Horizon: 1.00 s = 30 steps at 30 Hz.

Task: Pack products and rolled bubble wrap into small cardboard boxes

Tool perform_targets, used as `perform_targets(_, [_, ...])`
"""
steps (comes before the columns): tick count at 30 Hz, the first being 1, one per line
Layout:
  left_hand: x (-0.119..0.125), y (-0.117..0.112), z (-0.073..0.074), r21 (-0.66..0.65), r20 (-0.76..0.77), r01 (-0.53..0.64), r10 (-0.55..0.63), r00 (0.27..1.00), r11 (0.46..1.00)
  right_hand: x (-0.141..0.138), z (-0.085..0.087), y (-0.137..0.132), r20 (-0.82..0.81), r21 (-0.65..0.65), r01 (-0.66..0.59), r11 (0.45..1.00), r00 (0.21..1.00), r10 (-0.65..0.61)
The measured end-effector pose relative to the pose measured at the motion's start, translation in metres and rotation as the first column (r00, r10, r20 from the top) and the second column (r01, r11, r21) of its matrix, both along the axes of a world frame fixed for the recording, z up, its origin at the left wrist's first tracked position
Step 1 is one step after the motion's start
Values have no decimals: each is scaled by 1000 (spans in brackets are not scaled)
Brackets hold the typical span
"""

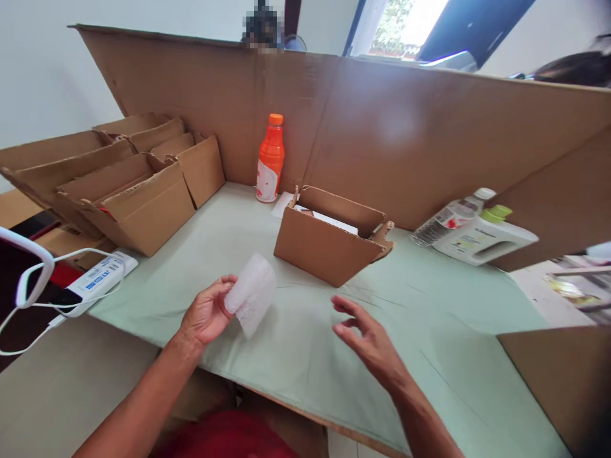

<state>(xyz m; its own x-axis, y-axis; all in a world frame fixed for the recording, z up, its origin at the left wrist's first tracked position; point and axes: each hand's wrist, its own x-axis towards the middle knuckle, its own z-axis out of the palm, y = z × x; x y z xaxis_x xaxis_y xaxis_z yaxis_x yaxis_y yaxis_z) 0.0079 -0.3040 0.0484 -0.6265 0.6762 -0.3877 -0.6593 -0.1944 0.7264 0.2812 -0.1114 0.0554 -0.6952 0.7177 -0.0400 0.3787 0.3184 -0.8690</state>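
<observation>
From where I stand, this looks like handling bubble wrap (pixel 256 289), grasped by the left hand (pixel 207 313) in front of the small box (pixel 317 245); two-handed holding would need the empty right hand (pixel 370 343) closer.

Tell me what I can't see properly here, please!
In the head view:
- Open brown cardboard box, middle: front wall hides the lower inside.
- Left hand: its curl and translucent white plastic wrap hide some fingertips.
- Green-capped white plastic jug: label print too small.
- Red cloth: cut off by the bottom edge.
</observation>
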Motion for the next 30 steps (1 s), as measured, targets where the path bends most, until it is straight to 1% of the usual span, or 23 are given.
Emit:
perform_targets(2, [14,10,-2,-12,47,111,-110,993,994,-23,-1,-27,-144,-116,-57,992,989,40])
perform_targets(3, [18,15,-2,-19,70,157,-155,985,987,-35,-3,-38,-203,-191,-93,977,978,54])
perform_targets(5, [20,19,-1,-23,105,217,-214,971,976,-55,-11,-54,-276,-364,-172,915,959,70])
perform_targets(6, [17,19,0,-26,117,216,-211,970,976,-61,-15,-62,-291,-442,-196,875,954,67])
perform_targets(7, [13,16,1,-37,112,172,-167,979,984,-64,-19,-69,-295,-505,-200,839,954,50])
perform_targets(8, [9,11,2,-59,79,88,-83,993,994,-64,-22,-76,-292,-555,-181,812,956,13])
perform_targets(9, [6,3,2,-87,9,-24,25,1000,996,-61,-24,-84,-287,-593,-143,792,957,-42])
perform_targets(10, [5,-6,1,-112,-97,-140,129,987,984,-58,-26,-92,-282,-624,-98,775,953,-107])
perform_targets(11, [5,-15,1,-130,-231,-229,196,953,965,-54,-28,-99,-278,-653,-51,756,944,-176])
perform_targets(12, [8,-23,0,-153,-372,-265,193,908,952,-49,-29,-107,-271,-678,-10,735,933,-238])
perform_targets(13, [12,-30,0,-189,-501,-235,112,858,953,-46,-29,-114,-263,-697,25,716,921,-287])
perform_targets(14, [17,-35,-1,-235,-611,-160,-18,791,959,-43,-29,-121,-255,-708,52,704,911,-324])
perform_targets(15, [22,-37,-1,-287,-698,-58,-167,696,956,-41,-29,-128,-250,-712,70,698,905,-346])
perform_targets(16, [28,-37,-1,-338,-761,56,-308,572,939,-39,-28,-134,-248,-713,79,697,901,-356])
perform_targets(17, [32,-34,-2,-387,-802,160,-417,428,908,-37,-28,-140,-251,-713,77,697,900,-356])
perform_targets(18, [37,-30,-3,-428,-828,238,-484,283,872,-35,-29,-146,-255,-712,69,699,902,-348])
perform_targets(19, [40,-24,-5,-467,-841,285,-520,150,837,-32,-29,-151,-257,-712,55,700,907,-333])
perform_targets(20, [43,-19,-7,-511,-837,303,-546,38,805,-28,-31,-157,-257,-712,44,701,913,-317])
perform_targets(22, [48,-9,-11,-596,-800,279,-585,-132,753,-17,-37,-168,-243,-717,17,697,931,-273])
perform_targets(24, [51,-1,-13,-663,-748,227,-616,-247,714,-5,-46,-180,-227,-737,-30,675,952,-205])
perform_targets(25, [51,2,-14,-687,-723,195,-631,-282,700,1,-51,-186,-229,-748,-60,660,958,-172])
perform_targets(27, [49,11,-15,-716,-685,121,-658,-313,688,10,-60,-198,-270,-769,-142,624,956,-115])
perform_targets(30, [43,32,-17,-729,-658,56,-677,-328,682,17,-63,-211,-361,-808,-245,535,924,-123])
